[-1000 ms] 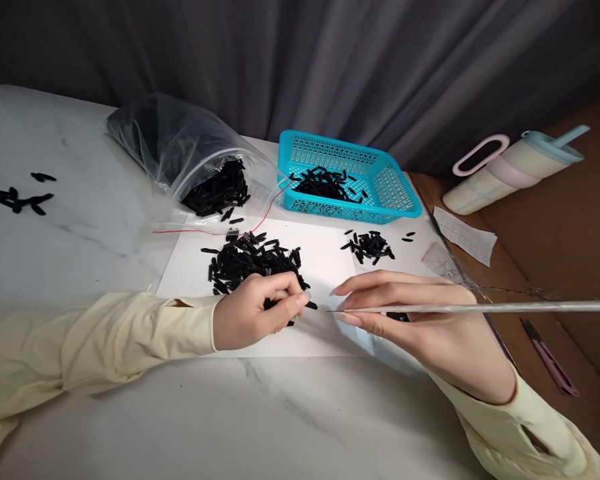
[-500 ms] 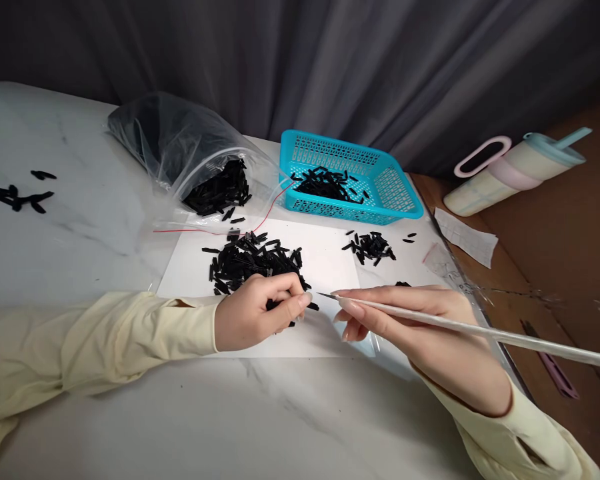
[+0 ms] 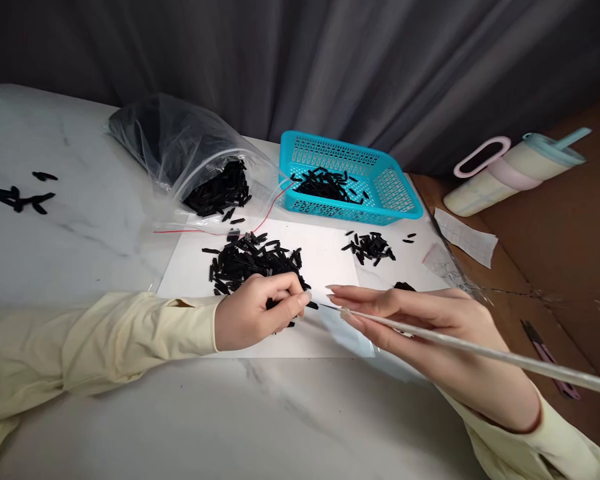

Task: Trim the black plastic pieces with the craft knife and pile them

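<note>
My left hand is closed in a pinch over the near right edge of a pile of small black slivers on a white sheet. Whatever lies between its thumb and forefinger is too small or hidden to make out. Between the thumb and fingers of my right hand is a slender white rod with a thin, dark, needle-like tip. That tip points left toward my left fingertips, a short gap away. The rod slants off past the right edge of the view.
Behind the pile, a clear zip bag spills black slivers. A blue basket holds more. Smaller heaps lie at right and far left. A tumbler, paper slip and pink-handled cutter are at right.
My right hand has shifted slightly down and right, and its upper fingers have straightened along the rod. The rod's rear end has dropped a little. My left hand stays in place.
</note>
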Demonstrator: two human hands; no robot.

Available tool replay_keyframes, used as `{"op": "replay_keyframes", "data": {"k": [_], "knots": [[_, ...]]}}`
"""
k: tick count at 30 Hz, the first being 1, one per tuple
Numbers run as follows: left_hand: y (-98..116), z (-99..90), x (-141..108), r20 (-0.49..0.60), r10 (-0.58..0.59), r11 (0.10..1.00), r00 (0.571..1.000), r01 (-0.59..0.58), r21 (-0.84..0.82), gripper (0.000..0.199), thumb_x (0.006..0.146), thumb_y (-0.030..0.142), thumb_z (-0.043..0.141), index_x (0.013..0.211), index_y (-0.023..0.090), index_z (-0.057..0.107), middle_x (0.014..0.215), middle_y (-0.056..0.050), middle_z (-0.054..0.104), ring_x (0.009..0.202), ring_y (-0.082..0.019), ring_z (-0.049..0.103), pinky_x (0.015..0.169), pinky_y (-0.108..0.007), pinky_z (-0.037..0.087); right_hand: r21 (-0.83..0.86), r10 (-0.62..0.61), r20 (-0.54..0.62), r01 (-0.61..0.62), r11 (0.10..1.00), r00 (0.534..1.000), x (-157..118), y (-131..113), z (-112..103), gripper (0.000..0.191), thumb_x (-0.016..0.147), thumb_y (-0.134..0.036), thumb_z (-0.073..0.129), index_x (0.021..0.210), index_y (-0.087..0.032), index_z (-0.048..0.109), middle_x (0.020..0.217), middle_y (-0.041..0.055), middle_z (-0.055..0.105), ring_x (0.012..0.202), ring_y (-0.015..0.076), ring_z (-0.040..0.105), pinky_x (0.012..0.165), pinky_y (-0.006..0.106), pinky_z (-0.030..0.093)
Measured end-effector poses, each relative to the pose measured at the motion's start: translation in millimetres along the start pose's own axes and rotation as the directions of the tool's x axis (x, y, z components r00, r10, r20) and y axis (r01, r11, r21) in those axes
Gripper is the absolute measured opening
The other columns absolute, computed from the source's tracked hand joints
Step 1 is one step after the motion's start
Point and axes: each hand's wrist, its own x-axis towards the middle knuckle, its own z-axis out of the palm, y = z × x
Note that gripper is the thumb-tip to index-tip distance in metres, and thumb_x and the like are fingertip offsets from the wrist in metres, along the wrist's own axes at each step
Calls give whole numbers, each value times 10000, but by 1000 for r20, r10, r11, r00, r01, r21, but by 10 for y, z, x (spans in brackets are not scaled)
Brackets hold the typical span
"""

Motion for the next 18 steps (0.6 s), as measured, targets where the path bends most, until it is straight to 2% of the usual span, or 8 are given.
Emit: {"op": "replay_keyframes", "data": {"k": [3, 6, 13, 18], "knots": [[-2, -2, -1, 2, 3, 1000, 1000, -3, -5, 228, 843, 282, 428, 656, 154, 461, 407, 100, 330, 379, -37, 290, 407, -182, 257, -32, -25, 27, 26, 999, 999, -19, -22, 43, 132, 795, -185, 586, 663, -192, 576, 979, -5, 688, 622, 98, 663, 583, 163, 538], [-7, -3, -4, 4, 7, 1000, 1000, -7, -4, 234, 848, 279, 426, 657, 150, 469, 408, 101, 324, 378, -34, 286, 405, -178, 253, -39, -35, 61, 37, 999, 998, -28, -34, 80, 176, 817, -153, 551, 651, -189, 506, 989, -16, 683, 594, 63, 636, 575, 148, 507], [-23, -17, 1, 17, 18, 999, 1000, -19, 29, 223, 850, 268, 431, 665, 150, 472, 414, 101, 335, 381, -34, 290, 411, -176, 265, -51, -30, 92, 35, 998, 995, -29, -31, 132, 130, 844, -170, 516, 716, -182, 533, 1001, 24, 680, 580, 58, 611, 523, 158, 458], [-22, -27, 4, 34, 9, 1000, 999, -10, 25, 226, 856, 274, 426, 669, 155, 471, 416, 101, 322, 386, -40, 294, 411, -178, 265, -89, -48, 83, 56, 994, 995, -41, -34, 138, 94, 847, -167, 507, 770, -196, 551, 1015, 4, 675, 591, 59, 617, 505, 156, 445]]}}
